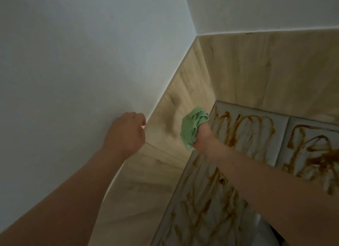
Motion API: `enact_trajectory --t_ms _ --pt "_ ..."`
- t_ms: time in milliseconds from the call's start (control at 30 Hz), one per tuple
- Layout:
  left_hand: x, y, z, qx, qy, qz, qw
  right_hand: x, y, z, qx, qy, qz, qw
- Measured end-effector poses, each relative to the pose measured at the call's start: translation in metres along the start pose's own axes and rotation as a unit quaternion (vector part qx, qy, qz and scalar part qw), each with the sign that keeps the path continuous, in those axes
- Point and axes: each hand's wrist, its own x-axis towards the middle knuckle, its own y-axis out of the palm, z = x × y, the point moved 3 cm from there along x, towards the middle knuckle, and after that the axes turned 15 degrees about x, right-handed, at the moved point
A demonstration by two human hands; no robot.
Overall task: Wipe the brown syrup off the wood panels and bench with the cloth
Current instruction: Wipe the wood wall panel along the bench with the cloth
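Currently: right hand (201, 138), arm outstretched, fingers bunched round the green cloth (192, 126), holding it against the left wood panel (183, 97) beside the worktop (260, 112) streaked with brown syrup (238, 128). Left hand (124, 134), fingers curled and empty, rests on the white wall (73, 62).

**Head view.** The bunched green cloth (193, 126) held in the right hand (200, 136) covers its fingers entirely. On the left hand (124, 134) the fingers (136, 117) curl away from us with their tips hidden, so we cannot tell whether they grip the top edge of the wood panel (183, 91). Both forearms are cut by the frame. The desk (244, 110) runs off the right and bottom edges, and its brown syrup (315, 159) is blurred. We cannot tell whether the dark smear (170, 121) beside the cloth is shadow or syrup.
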Motion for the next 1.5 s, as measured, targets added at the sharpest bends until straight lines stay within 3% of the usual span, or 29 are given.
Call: enact_trajectory --t_ms 167,233,300,333,367,400,467,500,533,567,600,633,700,733,833,933,1000,1067,1100,1167,1233,1333,1433,1500 --pt "-0.015 0.033 0.018 0.174 0.096 -0.097 0.975 0.057 0.083 -0.026 -0.148 -0.124 0.006 0.981" --pt "-0.015 0.042 0.021 0.214 0.122 -0.124 0.961 0.063 0.095 -0.067 -0.28 -0.203 -0.023 0.938" --pt "-0.014 0.05 0.025 0.242 0.148 -0.134 0.95 0.062 0.072 -0.139 -0.428 -0.316 -0.078 0.843" --pt "-0.012 0.051 0.027 0.251 0.154 -0.136 0.946 0.046 0.053 -0.186 -0.5 -0.298 -0.064 0.811" --pt "-0.01 0.053 0.03 0.262 0.158 -0.135 0.942 0.031 0.029 -0.223 -0.511 -0.275 -0.042 0.814" --pt "-0.009 0.055 0.034 0.271 0.161 -0.134 0.939 0.012 0.013 -0.242 -0.555 -0.198 -0.007 0.808" --pt "-0.009 0.058 0.042 0.293 0.168 -0.134 0.931 -0.006 0.019 -0.24 -0.59 -0.166 0.112 0.782" --pt "-0.008 0.059 0.045 0.302 0.177 -0.138 0.927 0.009 0.026 -0.224 -0.608 -0.197 0.106 0.762" --pt "-0.009 0.062 0.047 0.304 0.184 -0.141 0.924 0.02 0.03 -0.211 -0.553 -0.215 0.061 0.802" --pt "-0.007 0.061 0.048 0.308 0.188 -0.147 0.921 0.045 0.039 -0.185 -0.487 -0.295 0.053 0.821" --pt "-0.008 0.062 0.048 0.314 0.187 -0.15 0.919 0.063 0.053 -0.16 -0.443 -0.379 0.047 0.811" --pt "-0.007 0.062 0.048 0.32 0.185 -0.153 0.917 0.072 0.071 -0.13 -0.412 -0.393 0.011 0.822" --pt "-0.006 0.063 0.047 0.316 0.174 -0.143 0.922 0.055 0.091 -0.108 -0.441 -0.341 -0.033 0.83" --pt "-0.006 0.062 0.044 0.308 0.169 -0.139 0.926 0.04 0.093 -0.119 -0.422 -0.32 -0.005 0.848" --pt "-0.006 0.064 0.036 0.287 0.175 -0.157 0.928 -0.007 0.055 -0.202 -0.406 -0.294 0.094 0.86" --pt "0.001 0.066 0.02 0.271 0.209 -0.176 0.923 0.009 0.015 -0.231 -0.498 -0.277 0.126 0.812" --pt "0.017 0.07 0.005 0.275 0.207 -0.166 0.924 0.054 0.007 -0.196 -0.554 -0.312 0.066 0.769" --pt "0.035 0.075 -0.009 0.283 0.18 -0.142 0.931 0.095 0.015 -0.162 -0.614 -0.366 0.043 0.698" --pt "0.043 0.078 -0.017 0.287 0.165 -0.128 0.935 0.107 0.018 -0.146 -0.625 -0.38 0.041 0.681" --pt "0.065 0.082 -0.03 0.312 0.145 -0.093 0.934 0.117 0.026 -0.124 -0.594 -0.376 0.061 0.709" --pt "0.087 0.091 -0.038 0.336 0.125 -0.065 0.931 0.11 0.024 -0.109 -0.574 -0.368 0.005 0.732" --pt "0.104 0.111 -0.04 0.336 0.108 -0.046 0.935 0.142 0.008 -0.114 -0.478 -0.259 0.015 0.839" --pt "0.107 0.123 -0.037 0.343 0.125 -0.048 0.93 0.18 -0.015 -0.107 -0.306 -0.151 -0.072 0.937" --pt "0.107 0.124 -0.037 0.341 0.133 -0.045 0.929 0.205 -0.035 -0.096 -0.291 -0.14 -0.111 0.94"
